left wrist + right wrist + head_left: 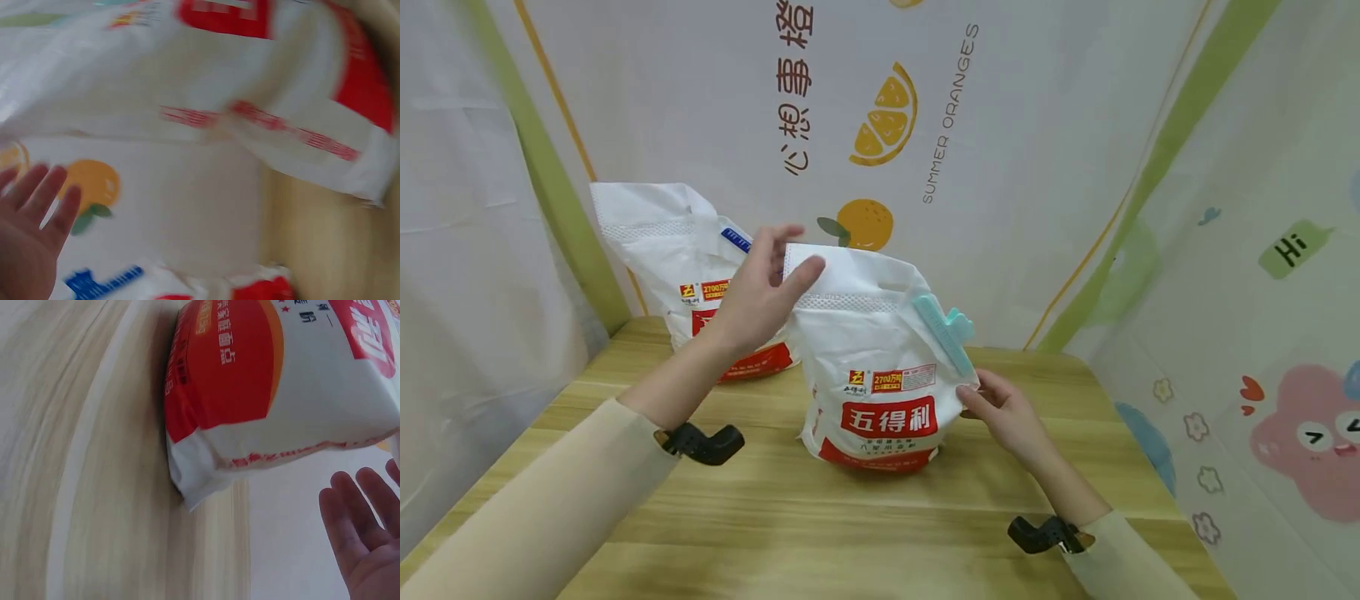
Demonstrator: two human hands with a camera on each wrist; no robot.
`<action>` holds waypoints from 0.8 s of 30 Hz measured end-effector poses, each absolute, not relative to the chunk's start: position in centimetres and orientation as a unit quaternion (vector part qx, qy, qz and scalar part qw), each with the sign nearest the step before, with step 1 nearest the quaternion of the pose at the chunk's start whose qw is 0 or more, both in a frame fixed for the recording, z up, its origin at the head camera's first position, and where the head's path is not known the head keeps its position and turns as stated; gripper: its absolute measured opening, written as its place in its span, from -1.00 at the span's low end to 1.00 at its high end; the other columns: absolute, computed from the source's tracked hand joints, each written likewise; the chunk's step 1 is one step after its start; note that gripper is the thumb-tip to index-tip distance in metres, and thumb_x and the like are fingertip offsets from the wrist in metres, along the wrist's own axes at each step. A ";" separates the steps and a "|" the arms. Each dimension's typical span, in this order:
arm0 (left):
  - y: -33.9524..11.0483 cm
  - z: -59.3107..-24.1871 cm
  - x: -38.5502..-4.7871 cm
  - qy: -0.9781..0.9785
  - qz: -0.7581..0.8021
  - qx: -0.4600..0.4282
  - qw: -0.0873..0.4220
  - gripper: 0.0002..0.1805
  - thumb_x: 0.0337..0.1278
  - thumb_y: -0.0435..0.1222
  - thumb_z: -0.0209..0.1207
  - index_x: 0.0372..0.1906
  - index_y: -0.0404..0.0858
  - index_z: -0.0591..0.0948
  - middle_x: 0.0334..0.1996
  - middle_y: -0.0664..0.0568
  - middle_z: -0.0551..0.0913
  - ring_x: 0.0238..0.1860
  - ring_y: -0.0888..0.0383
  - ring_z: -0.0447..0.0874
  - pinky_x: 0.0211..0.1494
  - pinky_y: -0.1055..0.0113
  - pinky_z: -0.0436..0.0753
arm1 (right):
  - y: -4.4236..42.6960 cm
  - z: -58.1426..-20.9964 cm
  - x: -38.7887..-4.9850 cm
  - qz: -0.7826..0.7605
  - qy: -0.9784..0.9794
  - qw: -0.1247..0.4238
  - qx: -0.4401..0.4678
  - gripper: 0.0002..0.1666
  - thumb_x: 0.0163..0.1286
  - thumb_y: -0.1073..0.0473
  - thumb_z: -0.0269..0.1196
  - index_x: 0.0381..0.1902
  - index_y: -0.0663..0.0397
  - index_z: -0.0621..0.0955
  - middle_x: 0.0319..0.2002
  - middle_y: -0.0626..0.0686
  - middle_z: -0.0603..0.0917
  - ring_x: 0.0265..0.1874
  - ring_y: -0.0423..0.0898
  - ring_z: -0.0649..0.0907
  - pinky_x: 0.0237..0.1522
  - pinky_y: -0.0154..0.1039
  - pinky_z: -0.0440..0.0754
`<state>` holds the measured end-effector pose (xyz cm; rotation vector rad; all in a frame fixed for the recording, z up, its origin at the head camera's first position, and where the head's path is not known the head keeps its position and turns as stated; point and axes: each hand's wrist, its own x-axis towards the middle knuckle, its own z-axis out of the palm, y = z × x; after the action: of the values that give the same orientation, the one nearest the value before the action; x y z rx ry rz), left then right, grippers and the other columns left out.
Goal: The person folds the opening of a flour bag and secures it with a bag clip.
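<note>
A white flour bag (880, 350) with red printing stands upright in the middle of the table, its top edge folded slanting on the right. A light teal sealing clip (947, 333) sits along that slanted edge. My left hand (758, 292) is at the bag's upper left corner, thumb in front of it; its fingers look spread in the left wrist view. At the right corner, just below the clip, is my right hand (1003, 412), with its thumb overlapping the bag's edge. The right wrist view shows those fingers loosely bent; contact there is unclear.
A second white flour bag (651, 250) with a blue clip (735, 237) stands behind on the left, partly hidden by my left arm. The wooden table (775, 533) meets a printed curtain (1015, 167) at the back and sides. Black straps are on both wrists.
</note>
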<state>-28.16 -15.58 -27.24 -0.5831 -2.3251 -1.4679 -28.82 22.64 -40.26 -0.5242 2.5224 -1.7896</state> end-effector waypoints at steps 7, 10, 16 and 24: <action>-17.2 -34.9 -26.9 -0.840 -0.504 -0.197 0.037 -0.50 0.54 -0.07 0.35 0.38 -0.23 0.68 0.17 -0.10 0.84 0.07 0.04 0.82 0.11 0.22 0.76 | 21.9 -40.1 -29.1 -0.592 0.792 0.013 -0.148 -0.46 0.63 0.04 0.36 0.41 0.21 0.66 0.17 0.21 0.81 -0.01 -0.20 0.84 0.12 -0.18 0.83; -17.1 -36.5 -26.8 -0.817 -0.541 -0.188 0.066 -0.60 0.54 -0.15 0.35 0.27 -0.27 0.77 0.11 -0.13 0.86 -0.02 0.17 0.79 0.05 0.31 0.77 | 21.7 -40.0 -29.2 -0.600 0.789 0.008 -0.132 -0.48 0.63 0.05 0.36 0.39 0.24 0.67 0.17 0.20 0.82 -0.02 -0.19 0.84 0.09 -0.23 0.83; -16.7 -37.0 -27.0 -0.793 -0.571 -0.182 0.114 -0.67 0.61 -0.18 0.28 0.25 -0.22 0.80 0.14 -0.09 0.86 0.01 0.31 0.80 0.09 0.35 0.79 | 21.7 -40.0 -29.2 -0.619 0.779 0.020 -0.099 -0.50 0.65 0.08 0.34 0.39 0.23 0.68 0.27 0.22 0.79 0.03 -0.15 0.86 0.18 -0.16 0.82; -16.8 -36.9 -27.0 -0.796 -0.574 -0.168 0.097 -0.61 0.63 -0.13 0.27 0.34 -0.21 0.76 0.20 -0.08 0.84 0.12 0.20 0.82 0.17 0.31 0.78 | 21.9 -39.9 -29.2 -0.633 0.767 0.036 -0.101 -0.45 0.66 0.06 0.32 0.46 0.21 0.63 0.30 0.16 0.77 0.06 -0.16 0.84 0.24 -0.09 0.80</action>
<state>-27.01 -16.83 -36.90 -0.4971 -2.3559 -1.6987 -29.24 21.94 -39.95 -0.3095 2.3555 -1.9448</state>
